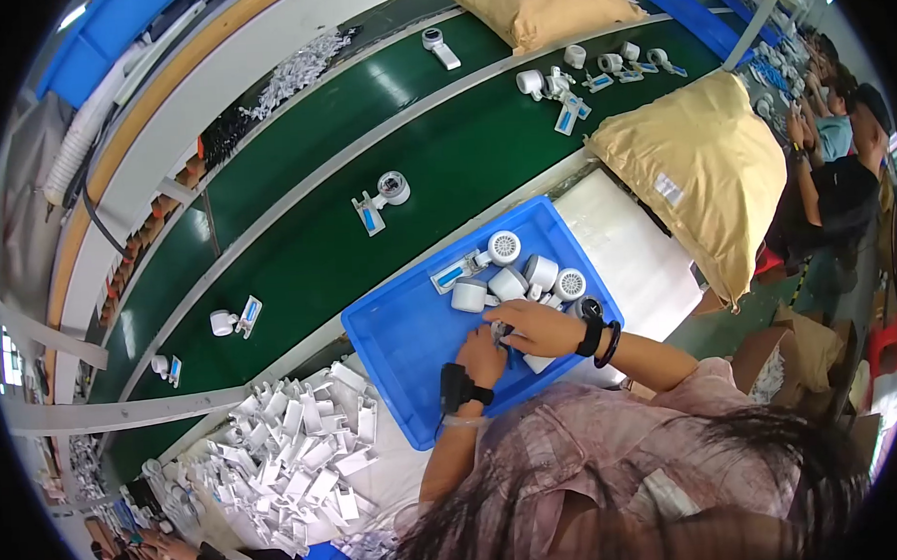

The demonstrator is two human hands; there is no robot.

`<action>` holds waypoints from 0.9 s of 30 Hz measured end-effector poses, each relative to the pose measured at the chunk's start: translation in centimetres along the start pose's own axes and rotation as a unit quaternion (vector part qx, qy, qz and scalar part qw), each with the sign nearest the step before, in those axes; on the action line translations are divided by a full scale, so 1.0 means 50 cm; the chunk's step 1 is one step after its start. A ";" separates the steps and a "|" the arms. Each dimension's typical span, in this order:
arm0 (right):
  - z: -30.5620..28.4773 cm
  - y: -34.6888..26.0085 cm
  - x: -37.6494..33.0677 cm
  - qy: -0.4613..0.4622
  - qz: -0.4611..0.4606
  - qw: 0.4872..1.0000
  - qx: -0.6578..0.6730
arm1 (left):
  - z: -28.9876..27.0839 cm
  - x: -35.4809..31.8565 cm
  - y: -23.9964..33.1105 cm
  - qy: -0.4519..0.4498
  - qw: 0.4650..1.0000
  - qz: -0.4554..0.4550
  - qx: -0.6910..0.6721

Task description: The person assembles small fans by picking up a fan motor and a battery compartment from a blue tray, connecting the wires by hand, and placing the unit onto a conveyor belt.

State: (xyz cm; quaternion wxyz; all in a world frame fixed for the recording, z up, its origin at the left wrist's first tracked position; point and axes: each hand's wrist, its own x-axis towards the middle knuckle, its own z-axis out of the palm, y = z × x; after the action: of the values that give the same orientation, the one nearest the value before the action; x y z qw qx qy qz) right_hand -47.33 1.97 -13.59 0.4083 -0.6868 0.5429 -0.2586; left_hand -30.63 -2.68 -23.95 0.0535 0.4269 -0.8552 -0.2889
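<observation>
Over the blue tray, my left hand and my right hand meet with fingers closed around a small part. Only a greyish bit of it shows between the fingers, so its kind cannot be made out. Beside and beyond my right hand lie several white round-headed units that look like small handheld fans, some showing a grille. One at the tray's far side has a flat white piece with a blue strip attached. Left of my left hand, the tray's blue bottom shows.
A green conveyor belt runs beyond the tray, carrying similar white units. A heap of white plastic parts lies to the left. Large tan sacks stand at the right and far side. Other people sit farther along.
</observation>
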 end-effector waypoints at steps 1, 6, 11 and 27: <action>0.011 0.005 -0.007 0.066 -0.022 0.996 -0.052 | -0.036 -0.010 0.020 -0.037 0.998 -0.028 -0.034; 0.050 0.022 0.004 0.140 -0.060 0.988 0.015 | -0.181 -0.074 0.064 -0.048 0.992 -0.091 -0.077; 0.057 0.019 0.010 0.011 -0.087 0.996 0.027 | -0.270 -0.120 0.087 -0.027 0.989 0.036 -0.140; 0.026 -0.159 -0.066 0.258 -0.169 0.950 -0.042 | -0.323 -0.213 0.128 0.089 0.934 -0.007 -0.346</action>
State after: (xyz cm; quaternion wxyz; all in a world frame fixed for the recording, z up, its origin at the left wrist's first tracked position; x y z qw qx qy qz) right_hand -42.95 6.11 -7.30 0.1758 -0.6950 0.5158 -0.4692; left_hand -22.95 1.21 -5.47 0.2720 0.4120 -0.6910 -0.5280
